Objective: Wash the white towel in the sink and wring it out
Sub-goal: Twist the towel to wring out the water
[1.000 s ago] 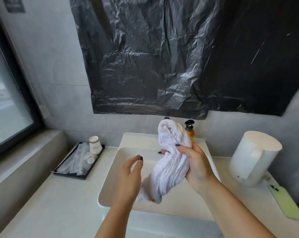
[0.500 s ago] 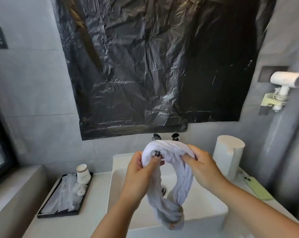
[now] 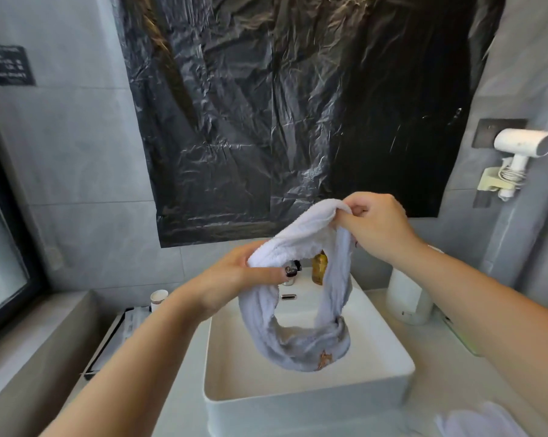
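The white towel (image 3: 301, 345) hangs as a twisted loop above the white rectangular sink (image 3: 301, 395). Its lowest part sags into the basin and carries a small brown mark. My left hand (image 3: 241, 275) pinches the towel's left upper end between thumb and fingers. Higher and to the right, my right hand (image 3: 376, 222) grips the other end, bunched in its fingers. The towel spans between both hands at about chest height, in front of the tap.
A chrome tap (image 3: 290, 279) and an amber soap bottle (image 3: 319, 268) stand behind the basin. A white kettle (image 3: 408, 298) sits right of the sink, a black tray with a cup (image 3: 158, 299) left. A hair dryer (image 3: 518, 152) hangs on the right wall. More white cloth (image 3: 480, 421) lies bottom right.
My left hand took hold of the towel, which I first held bunched in the right hand alone. Both hands then moved apart, the right one rising, opening the towel into a wider loop.
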{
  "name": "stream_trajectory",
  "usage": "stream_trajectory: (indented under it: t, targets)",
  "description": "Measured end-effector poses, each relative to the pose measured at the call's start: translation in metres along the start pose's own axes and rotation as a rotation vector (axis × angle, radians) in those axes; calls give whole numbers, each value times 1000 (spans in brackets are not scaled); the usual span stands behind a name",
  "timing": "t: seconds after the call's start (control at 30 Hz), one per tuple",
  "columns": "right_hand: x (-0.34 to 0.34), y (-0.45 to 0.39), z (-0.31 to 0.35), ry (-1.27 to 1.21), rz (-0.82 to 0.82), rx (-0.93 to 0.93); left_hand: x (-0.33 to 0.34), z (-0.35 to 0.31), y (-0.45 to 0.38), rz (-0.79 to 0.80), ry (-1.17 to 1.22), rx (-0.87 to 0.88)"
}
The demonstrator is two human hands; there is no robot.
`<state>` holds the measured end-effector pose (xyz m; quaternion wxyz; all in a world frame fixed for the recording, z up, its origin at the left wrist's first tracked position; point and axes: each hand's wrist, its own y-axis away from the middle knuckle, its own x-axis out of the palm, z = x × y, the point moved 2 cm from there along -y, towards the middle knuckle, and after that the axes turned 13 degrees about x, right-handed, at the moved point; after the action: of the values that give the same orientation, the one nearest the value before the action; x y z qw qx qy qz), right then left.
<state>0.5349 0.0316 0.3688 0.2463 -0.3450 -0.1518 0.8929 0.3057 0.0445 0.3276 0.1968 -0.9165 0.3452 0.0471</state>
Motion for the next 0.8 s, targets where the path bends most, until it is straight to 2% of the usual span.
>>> stream_trajectory:
  t: [0.03,0.1,0.17,0.2,0.23,0.33,0.37,0.4,0.43,0.5,0.53,0.57,0.63,0.7,0.8]
  targets:
    - [-1,-3,3,10,33,-1,6,-3,-2,61,80,4]
    - [-4,-9,7,37,102,6,16,-8,-11,44,275,22]
    - [-11,-15,7,45,148,36,19,-11,-22,-93,369,50]
    - [-16,-18,5,43,139,44,17,-11,-28,-184,305,72]
    - [-20,-21,2,44,108,39,14,-9,-34,-281,126,94]
    - [-24,-22,-3,15,-26,-38,12,-5,-39,-487,-774,83]
    - [-23,-20,-3,-21,-53,-59,18,-7,-38,-510,-899,79]
    - [-21,-18,-1,-61,-77,-67,22,-9,-38,-473,-857,30]
    - [-20,-16,1,-87,-96,-67,27,-8,-39,-378,-687,-47]
    - [-14,-15,6,-115,-79,-69,38,-8,-39,-71,-185,-189]
    - [-11,-14,8,-154,-29,-63,44,-7,-38,36,37,-220]
    - [-9,-14,10,-213,40,-46,48,-6,-37,57,214,-231]
    - [-7,-15,12,-314,168,7,54,3,-38,-65,460,-225]
    - [-7,-17,9,-387,248,94,60,9,-41,-210,528,-135]
    - [-2,-6,-6,-530,340,314,61,10,-46,-315,368,71]
